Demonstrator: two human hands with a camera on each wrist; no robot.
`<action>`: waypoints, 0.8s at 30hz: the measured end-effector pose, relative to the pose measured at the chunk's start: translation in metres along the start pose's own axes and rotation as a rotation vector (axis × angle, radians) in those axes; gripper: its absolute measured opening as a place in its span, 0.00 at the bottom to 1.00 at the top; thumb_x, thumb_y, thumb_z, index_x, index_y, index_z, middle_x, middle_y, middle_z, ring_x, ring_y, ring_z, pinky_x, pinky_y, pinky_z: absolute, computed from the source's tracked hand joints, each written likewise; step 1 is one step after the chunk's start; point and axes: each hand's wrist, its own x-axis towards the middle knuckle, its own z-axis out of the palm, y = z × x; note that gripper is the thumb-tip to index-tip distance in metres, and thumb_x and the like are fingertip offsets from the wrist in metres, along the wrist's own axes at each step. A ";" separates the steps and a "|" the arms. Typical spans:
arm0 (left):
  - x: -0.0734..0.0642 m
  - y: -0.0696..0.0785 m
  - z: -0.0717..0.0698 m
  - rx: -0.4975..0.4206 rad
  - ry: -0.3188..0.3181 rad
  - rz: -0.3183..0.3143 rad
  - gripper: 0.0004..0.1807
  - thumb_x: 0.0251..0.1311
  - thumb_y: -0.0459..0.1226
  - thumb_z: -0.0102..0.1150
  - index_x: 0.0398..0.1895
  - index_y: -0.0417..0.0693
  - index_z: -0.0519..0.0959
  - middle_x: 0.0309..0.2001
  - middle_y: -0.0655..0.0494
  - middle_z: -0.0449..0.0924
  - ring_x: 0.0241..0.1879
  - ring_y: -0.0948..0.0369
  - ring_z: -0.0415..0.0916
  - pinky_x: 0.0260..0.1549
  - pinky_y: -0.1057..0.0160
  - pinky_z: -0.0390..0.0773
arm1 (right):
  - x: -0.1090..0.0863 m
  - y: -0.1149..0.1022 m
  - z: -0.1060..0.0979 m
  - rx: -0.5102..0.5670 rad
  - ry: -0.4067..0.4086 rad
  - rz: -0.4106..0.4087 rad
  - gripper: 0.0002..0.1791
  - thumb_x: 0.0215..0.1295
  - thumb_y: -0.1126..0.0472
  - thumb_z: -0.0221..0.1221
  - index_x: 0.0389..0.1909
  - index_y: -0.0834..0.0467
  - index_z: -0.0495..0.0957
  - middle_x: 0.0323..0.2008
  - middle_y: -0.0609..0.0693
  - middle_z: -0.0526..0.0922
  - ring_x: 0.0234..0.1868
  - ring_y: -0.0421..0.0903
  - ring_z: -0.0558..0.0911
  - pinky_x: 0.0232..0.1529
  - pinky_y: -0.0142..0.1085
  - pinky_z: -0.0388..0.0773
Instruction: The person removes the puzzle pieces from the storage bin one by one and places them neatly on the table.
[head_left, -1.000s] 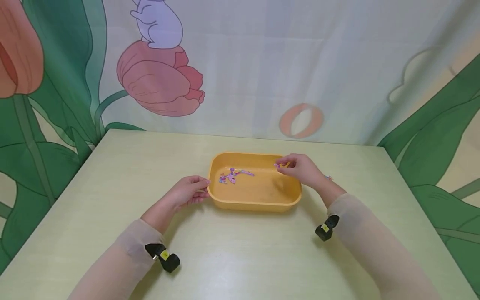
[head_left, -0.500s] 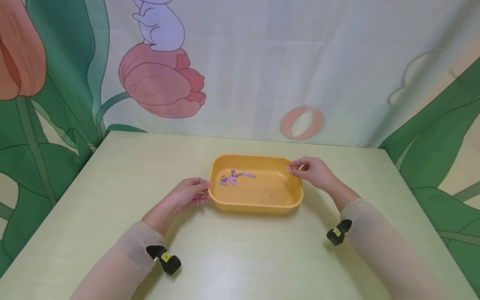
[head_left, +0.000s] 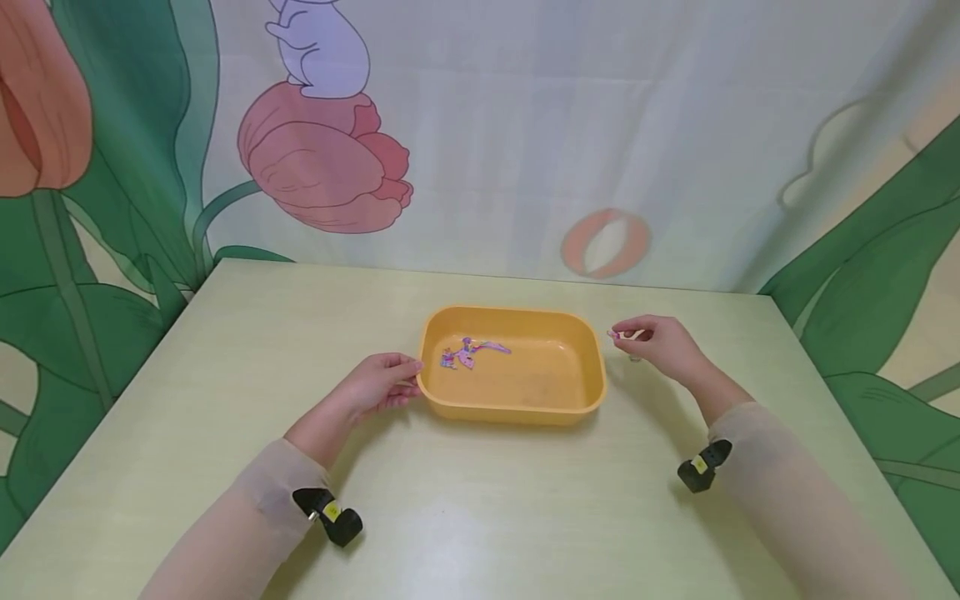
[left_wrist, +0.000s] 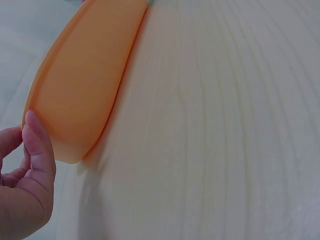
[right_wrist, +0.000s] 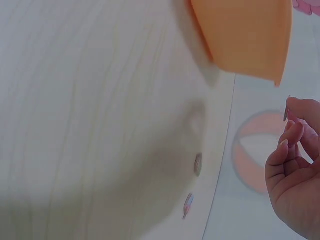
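A shallow yellow plastic tray (head_left: 517, 412) stands on the table. My left hand (head_left: 378, 383) pinches its left rim between thumb and fingers, also plain in the left wrist view. Inside the tray, toward its left end, lie several small flat pink and purple pieces (head_left: 467, 358), too small to tell their kind. Just beyond the tray's right end, my right hand (head_left: 671, 346) is raised above the table. Its thumb and fingertips pinch a small thin pinkish piece (head_left: 614, 334), seen edge-on in the right wrist view.
On the table (head_left: 465, 500) below my right hand lie a small roundish piece (right_wrist: 198, 164) and a small colourful elongated piece (right_wrist: 188, 205). A printed curtain (head_left: 487, 150) hangs behind the table's far edge. Each sleeve carries a black wrist camera (head_left: 705, 467).
My right hand has moved right, from over the tray's right end to outside it, with the small piece between its fingers. The left hand stays on the rim.
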 end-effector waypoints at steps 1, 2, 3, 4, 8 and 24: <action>0.000 0.000 0.000 0.002 0.001 -0.004 0.20 0.68 0.39 0.49 0.52 0.29 0.68 0.28 0.54 0.77 0.27 0.63 0.77 0.24 0.73 0.76 | -0.001 0.003 -0.002 -0.005 0.003 0.009 0.19 0.61 0.54 0.62 0.49 0.61 0.79 0.41 0.56 0.76 0.36 0.52 0.75 0.33 0.35 0.75; 0.000 0.000 0.000 0.002 0.001 -0.004 0.20 0.68 0.39 0.49 0.52 0.29 0.68 0.28 0.54 0.77 0.27 0.63 0.78 0.24 0.73 0.76 | -0.002 0.006 -0.004 -0.012 0.007 0.020 0.20 0.61 0.53 0.62 0.49 0.61 0.78 0.41 0.56 0.76 0.36 0.52 0.75 0.33 0.33 0.75; -0.001 0.001 0.001 0.003 0.001 -0.004 0.20 0.68 0.39 0.49 0.52 0.29 0.68 0.28 0.54 0.77 0.27 0.64 0.78 0.24 0.73 0.76 | -0.003 0.009 -0.005 -0.019 0.010 0.030 0.20 0.61 0.52 0.62 0.49 0.61 0.78 0.42 0.56 0.76 0.37 0.52 0.74 0.32 0.32 0.74; -0.001 0.001 0.001 0.005 0.001 -0.004 0.20 0.68 0.39 0.49 0.53 0.29 0.67 0.28 0.55 0.78 0.27 0.64 0.78 0.24 0.73 0.76 | -0.004 0.012 -0.007 -0.025 0.012 0.042 0.21 0.61 0.51 0.62 0.50 0.61 0.78 0.42 0.56 0.76 0.37 0.51 0.73 0.32 0.32 0.73; -0.002 0.001 0.001 0.003 0.003 -0.005 0.20 0.68 0.39 0.49 0.53 0.28 0.67 0.28 0.55 0.77 0.27 0.64 0.77 0.24 0.73 0.76 | -0.006 0.022 -0.012 -0.039 0.009 0.090 0.22 0.62 0.51 0.60 0.51 0.61 0.77 0.44 0.57 0.75 0.39 0.51 0.72 0.34 0.32 0.74; 0.000 -0.002 -0.001 0.017 0.000 0.004 0.21 0.67 0.40 0.50 0.52 0.29 0.68 0.29 0.53 0.77 0.27 0.63 0.77 0.24 0.72 0.76 | -0.015 0.064 -0.032 -0.092 0.065 0.121 0.22 0.64 0.56 0.58 0.52 0.67 0.75 0.46 0.64 0.74 0.46 0.58 0.72 0.40 0.41 0.69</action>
